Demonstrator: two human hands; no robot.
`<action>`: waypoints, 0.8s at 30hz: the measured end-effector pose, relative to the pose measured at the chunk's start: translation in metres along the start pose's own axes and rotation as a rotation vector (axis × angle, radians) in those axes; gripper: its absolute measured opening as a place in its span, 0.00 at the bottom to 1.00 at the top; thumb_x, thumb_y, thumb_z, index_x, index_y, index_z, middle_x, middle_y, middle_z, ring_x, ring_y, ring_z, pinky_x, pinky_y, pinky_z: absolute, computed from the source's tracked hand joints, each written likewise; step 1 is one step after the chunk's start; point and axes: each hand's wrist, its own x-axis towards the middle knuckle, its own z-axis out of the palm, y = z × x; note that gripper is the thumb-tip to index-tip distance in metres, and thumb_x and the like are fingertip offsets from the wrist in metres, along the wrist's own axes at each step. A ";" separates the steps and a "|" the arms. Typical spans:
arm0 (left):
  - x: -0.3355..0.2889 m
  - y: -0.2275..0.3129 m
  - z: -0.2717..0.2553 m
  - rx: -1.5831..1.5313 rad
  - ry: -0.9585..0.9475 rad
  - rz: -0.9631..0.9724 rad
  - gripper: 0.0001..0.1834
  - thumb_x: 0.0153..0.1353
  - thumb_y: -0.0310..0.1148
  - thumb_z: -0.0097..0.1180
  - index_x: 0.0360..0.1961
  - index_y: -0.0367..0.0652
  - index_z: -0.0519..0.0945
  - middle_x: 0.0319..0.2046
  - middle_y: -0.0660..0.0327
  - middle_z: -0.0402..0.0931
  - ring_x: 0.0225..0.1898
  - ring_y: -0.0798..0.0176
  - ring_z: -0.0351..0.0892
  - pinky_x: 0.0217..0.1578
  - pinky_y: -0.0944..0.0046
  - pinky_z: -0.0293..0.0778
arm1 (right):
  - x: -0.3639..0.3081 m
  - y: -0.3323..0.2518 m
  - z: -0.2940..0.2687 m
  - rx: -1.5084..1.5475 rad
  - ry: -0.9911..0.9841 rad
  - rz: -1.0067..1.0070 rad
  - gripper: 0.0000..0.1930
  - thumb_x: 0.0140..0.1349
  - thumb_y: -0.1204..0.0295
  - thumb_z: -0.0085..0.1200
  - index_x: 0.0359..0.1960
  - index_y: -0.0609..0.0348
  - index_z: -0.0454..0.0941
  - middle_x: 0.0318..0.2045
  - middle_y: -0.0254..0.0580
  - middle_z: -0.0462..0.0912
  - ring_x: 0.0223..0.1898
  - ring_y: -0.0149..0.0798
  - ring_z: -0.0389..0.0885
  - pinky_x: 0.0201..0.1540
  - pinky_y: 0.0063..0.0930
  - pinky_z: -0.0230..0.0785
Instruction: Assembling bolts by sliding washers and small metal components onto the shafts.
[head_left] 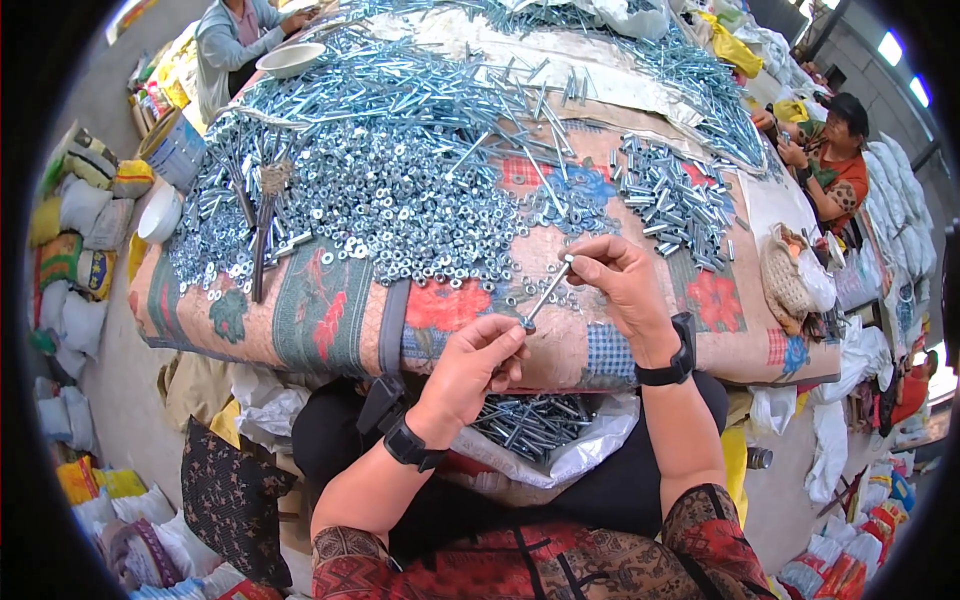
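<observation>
A slim silver bolt [549, 292] slants between my two hands above the near part of the cloth-covered table. My left hand [476, 362] pinches its lower end, where a small dark ring-like piece, perhaps a nut, shows at the fingertips. The upper end sits between thumb and fingers of my right hand [622, 285]. Loose nuts [515, 285] lie on the cloth just beyond the bolt. In my lap, below my left hand, an open white sack [617, 432] holds many finished-looking bolts [535, 422].
A big heap of nuts [400, 205] spreads at the left, with long bolts [390, 90] behind it. Short metal sleeves [672, 195] are piled at the right. A bundle of dark rods [262, 225] stands among the nuts. Other people [835, 170] sit around the table; filled sacks line the floor.
</observation>
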 end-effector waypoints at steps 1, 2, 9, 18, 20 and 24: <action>0.000 0.000 0.001 0.004 0.000 0.007 0.08 0.64 0.33 0.55 0.40 0.42 0.76 0.27 0.64 0.77 0.22 0.75 0.73 0.18 0.78 0.61 | -0.001 -0.002 -0.002 0.001 -0.004 -0.007 0.07 0.57 0.77 0.60 0.37 0.63 0.80 0.32 0.37 0.82 0.34 0.28 0.80 0.40 0.21 0.75; -0.001 0.001 0.002 0.011 -0.012 -0.007 0.08 0.64 0.33 0.55 0.40 0.42 0.76 0.27 0.64 0.77 0.23 0.75 0.74 0.18 0.78 0.62 | -0.002 -0.003 -0.003 -0.006 -0.038 -0.003 0.07 0.57 0.77 0.61 0.37 0.63 0.80 0.32 0.36 0.82 0.34 0.27 0.80 0.40 0.21 0.74; -0.002 0.003 0.011 0.105 -0.047 0.086 0.16 0.69 0.39 0.47 0.50 0.38 0.72 0.38 0.61 0.77 0.28 0.73 0.76 0.21 0.76 0.66 | -0.017 -0.003 0.019 -0.090 -0.115 0.163 0.12 0.55 0.74 0.63 0.40 0.64 0.78 0.31 0.35 0.80 0.34 0.24 0.77 0.37 0.17 0.70; -0.007 0.014 0.010 0.442 -0.032 -0.179 0.27 0.71 0.52 0.36 0.39 0.39 0.78 0.24 0.61 0.80 0.24 0.71 0.79 0.18 0.76 0.64 | -0.020 -0.006 0.020 -0.227 -0.198 0.164 0.11 0.62 0.65 0.57 0.36 0.61 0.82 0.30 0.31 0.80 0.30 0.23 0.72 0.37 0.19 0.66; -0.006 0.018 0.011 0.469 -0.046 -0.192 0.27 0.70 0.53 0.37 0.38 0.40 0.78 0.21 0.62 0.79 0.20 0.72 0.77 0.16 0.77 0.61 | -0.020 -0.005 0.016 -0.176 -0.188 0.167 0.11 0.62 0.65 0.57 0.37 0.61 0.81 0.31 0.32 0.80 0.32 0.24 0.73 0.38 0.20 0.67; -0.009 0.023 0.005 0.383 -0.159 -0.219 0.26 0.68 0.55 0.41 0.37 0.42 0.79 0.17 0.65 0.75 0.14 0.74 0.72 0.15 0.77 0.60 | -0.027 -0.014 0.020 -0.040 -0.190 0.109 0.12 0.63 0.66 0.56 0.40 0.64 0.80 0.36 0.39 0.82 0.40 0.31 0.78 0.47 0.27 0.67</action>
